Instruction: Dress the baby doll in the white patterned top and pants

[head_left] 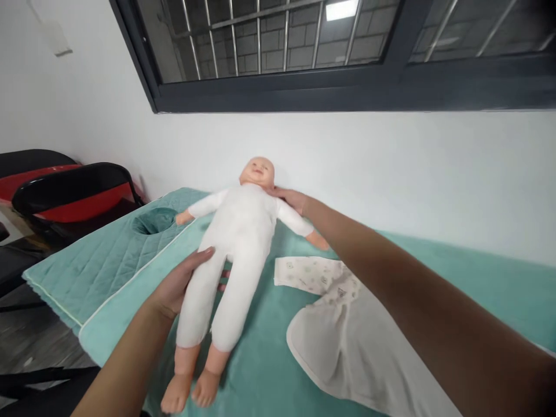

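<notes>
Bald baby doll with white soft-looking body and smooth peach head, hands and feet (245,220) — face up, stretched lengthwise over a teal fabric cover (269,370). Head at the far end near the white wall (347,168), bare feet nearest the viewer. Arms spread outward; legs extended, slightly apart. Back contact with cover — cannot be determined.

Bare forearms (128,350) taper to a bare left hand (179,282) and right hand (293,199).
</notes>
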### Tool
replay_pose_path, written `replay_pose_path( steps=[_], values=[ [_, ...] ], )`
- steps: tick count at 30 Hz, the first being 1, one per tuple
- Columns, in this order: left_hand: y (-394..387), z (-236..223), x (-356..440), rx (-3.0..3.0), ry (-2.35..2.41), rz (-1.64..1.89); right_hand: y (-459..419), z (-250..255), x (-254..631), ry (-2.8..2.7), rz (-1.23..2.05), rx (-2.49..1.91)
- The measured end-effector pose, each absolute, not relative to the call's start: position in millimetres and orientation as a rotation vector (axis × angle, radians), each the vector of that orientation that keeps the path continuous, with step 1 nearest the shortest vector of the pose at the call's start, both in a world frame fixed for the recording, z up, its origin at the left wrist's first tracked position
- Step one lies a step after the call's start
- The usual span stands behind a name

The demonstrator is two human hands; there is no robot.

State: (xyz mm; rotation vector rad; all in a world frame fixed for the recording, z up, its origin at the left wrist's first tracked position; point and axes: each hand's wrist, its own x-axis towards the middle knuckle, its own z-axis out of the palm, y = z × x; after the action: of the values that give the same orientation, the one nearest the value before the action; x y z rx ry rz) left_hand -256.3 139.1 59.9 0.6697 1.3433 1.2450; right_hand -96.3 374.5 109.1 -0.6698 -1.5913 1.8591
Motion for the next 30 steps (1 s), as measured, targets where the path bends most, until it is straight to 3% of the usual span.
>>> replay_pose_path(
  steps=[4, 8, 12, 19, 21, 25, 30],
  values=[
    [137.9, 96.2, -211.3, 0.794, 1.217, 1.281, 375.9, 165.7, -33.5, -1.660, 2.013, -0.631],
    [129.6, 100.9, -130.9, 0.845, 1.083, 1.207, 352.3, 188.3, 69.0, -1.727, 1.828, -0.905],
    [110.9, 71.8, -38.9, 0.770, 0.887, 1.135, 309.6, 163.9, 173.5, -1.872, 1.574, -1.124],
    [70.3, 18.8, 82.1, 0.635, 0.797, 1.042, 246.9, 94.1, 300.0, -1.823, 1.555, -1.388],
    [63.5, 8.2, 95.5, 0.629, 0.796, 1.039, 237.6, 77.5, 312.1, -1.866, 1.491, -1.363],
    [65.1, -4.1, 83.9, 0.751, 0.901, 0.988, 234.2, 53.0, 310.9, -1.982, 0.993, -1.590],
    [107.7, -12.1, 27.9, 1.435, 1.450, 1.032, 235.9, 54.6, 290.8, -1.974, 0.514, -1.765]
  ],
)
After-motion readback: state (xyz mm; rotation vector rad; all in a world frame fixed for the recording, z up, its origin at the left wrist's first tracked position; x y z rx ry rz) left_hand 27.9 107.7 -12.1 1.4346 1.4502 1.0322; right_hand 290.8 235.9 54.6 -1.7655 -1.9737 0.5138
